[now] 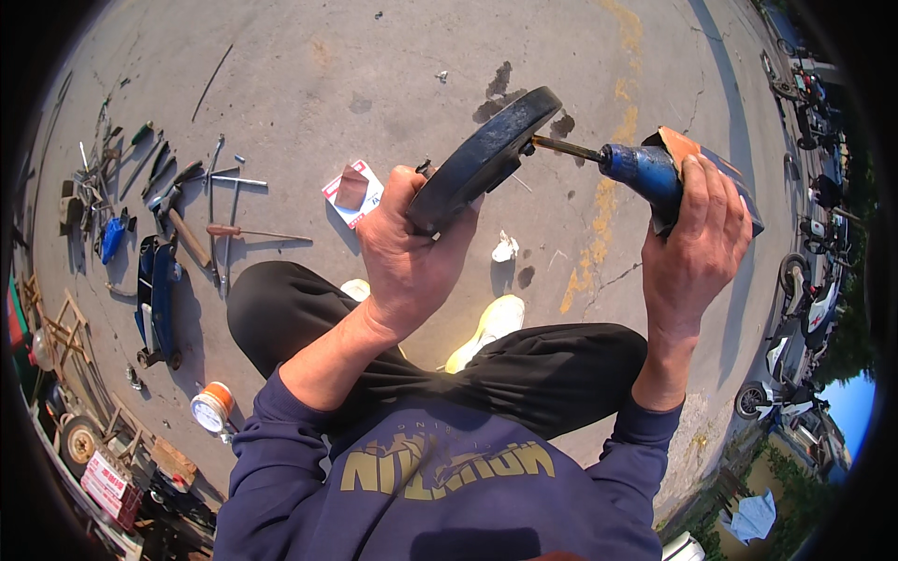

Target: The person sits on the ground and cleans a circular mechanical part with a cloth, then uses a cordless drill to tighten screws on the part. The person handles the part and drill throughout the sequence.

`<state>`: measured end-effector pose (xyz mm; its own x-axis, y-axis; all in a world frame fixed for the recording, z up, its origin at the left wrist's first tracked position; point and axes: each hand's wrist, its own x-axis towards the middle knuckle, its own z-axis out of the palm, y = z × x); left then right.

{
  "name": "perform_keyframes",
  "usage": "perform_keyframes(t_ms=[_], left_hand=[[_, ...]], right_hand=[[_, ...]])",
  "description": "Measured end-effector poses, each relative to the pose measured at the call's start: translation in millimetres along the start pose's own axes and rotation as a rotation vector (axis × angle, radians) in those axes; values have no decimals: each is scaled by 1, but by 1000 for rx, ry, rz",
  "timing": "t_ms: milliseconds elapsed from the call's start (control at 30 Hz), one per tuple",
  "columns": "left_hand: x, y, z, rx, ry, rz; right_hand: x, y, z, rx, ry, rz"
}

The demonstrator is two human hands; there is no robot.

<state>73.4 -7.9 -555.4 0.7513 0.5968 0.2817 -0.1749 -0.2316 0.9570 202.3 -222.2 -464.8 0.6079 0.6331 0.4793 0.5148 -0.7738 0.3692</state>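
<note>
My left hand grips a dark round metal part, seen nearly edge-on and tilted, with small fittings at its side. In my right hand is a tapered blue container, with an orange and dark flap or wrapping about its wide end. Its thin brown-stained spout points left and meets the inner side of the round part near a small bolt-like fitting. Whether the tip touches or enters it I cannot tell. Both things are held above the concrete ground.
Several hand tools, among them a wooden-handled screwdriver and T-handle wrenches, lie on the left. A blue trolley jack and an orange-white tub stand nearer. A printed card lies ahead. Parked motorcycles line the right.
</note>
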Motion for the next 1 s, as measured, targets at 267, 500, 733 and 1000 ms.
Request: perform_keyframes(t_ms=[267, 500, 733, 1000], left_hand=[[-1, -4, 0, 19, 1, 14], [-1, -3, 1, 40, 2, 26], [-1, -3, 1, 27, 3, 20], [-2, -1, 1, 28, 7, 14]], right_hand=[[0, 0, 3, 18, -16, -5], [-2, 0, 5, 16, -24, -2], [-1, -1, 3, 25, -37, -2], [-2, 0, 3, 60, -42, -8]])
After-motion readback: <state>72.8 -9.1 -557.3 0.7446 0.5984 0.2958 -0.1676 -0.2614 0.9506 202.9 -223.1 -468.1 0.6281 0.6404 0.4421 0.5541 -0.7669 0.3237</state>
